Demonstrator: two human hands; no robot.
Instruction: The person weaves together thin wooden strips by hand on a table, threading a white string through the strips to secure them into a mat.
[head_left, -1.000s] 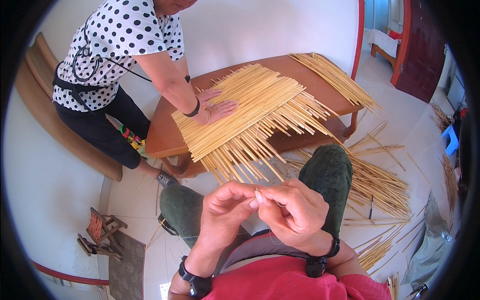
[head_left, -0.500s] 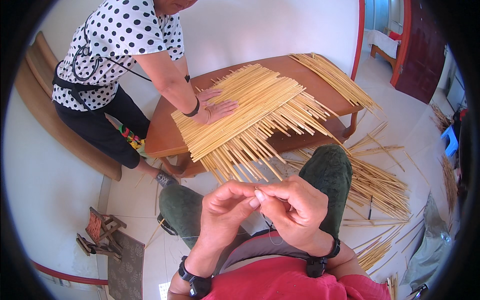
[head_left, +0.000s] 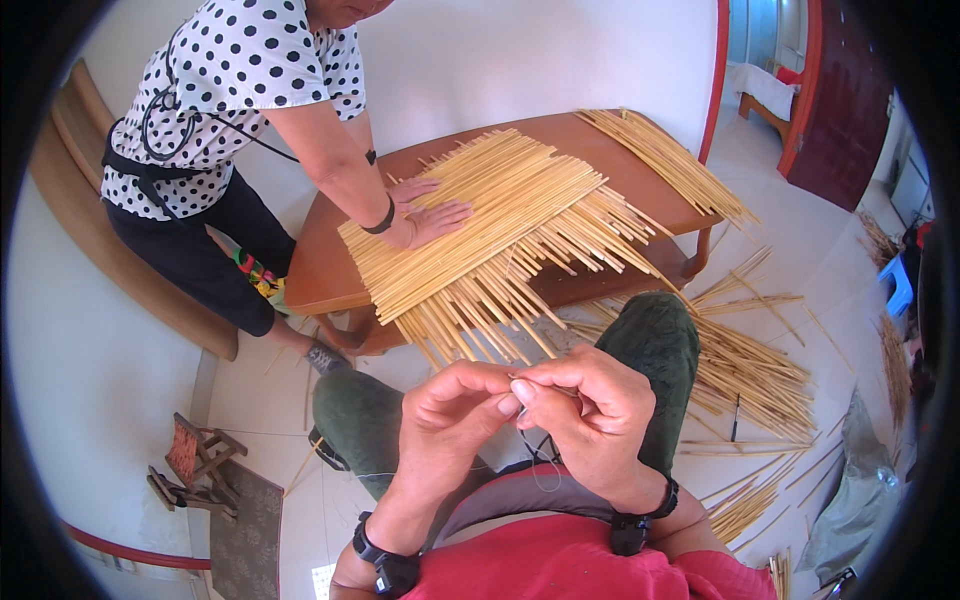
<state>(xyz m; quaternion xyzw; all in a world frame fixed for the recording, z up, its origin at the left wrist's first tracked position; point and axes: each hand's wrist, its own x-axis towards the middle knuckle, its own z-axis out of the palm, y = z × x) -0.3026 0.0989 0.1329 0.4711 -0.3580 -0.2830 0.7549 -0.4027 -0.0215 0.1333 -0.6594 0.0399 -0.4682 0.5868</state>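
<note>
My left hand (head_left: 450, 412) and my right hand (head_left: 597, 418) meet above my lap, thumbs and forefingers pinched together fingertip to fingertip. A fine pale thread (head_left: 546, 490) hangs in a loop below them, and its end appears to run in between the fingers. Whatever else sits in the pinch is too small to make out. Beyond my knees, a layered mat of straw-coloured stalks (head_left: 470, 220) lies on a brown wooden table (head_left: 330, 270), its lower layer sticking out toward me. A co-worker's hands (head_left: 437, 218) press flat on the mat.
More stalks (head_left: 665, 160) lie along the table's right end. Loose stalks (head_left: 750, 375) spread over the floor to the right, near a grey plastic sheet (head_left: 850, 490). A folding stool (head_left: 195, 465) stands at left by a dark mat (head_left: 248, 530). The co-worker (head_left: 240, 60) leans over from the left.
My hands keep the same pinch, almost still. The view has shifted slightly; the co-worker's hands remain pressed on the mat.
</note>
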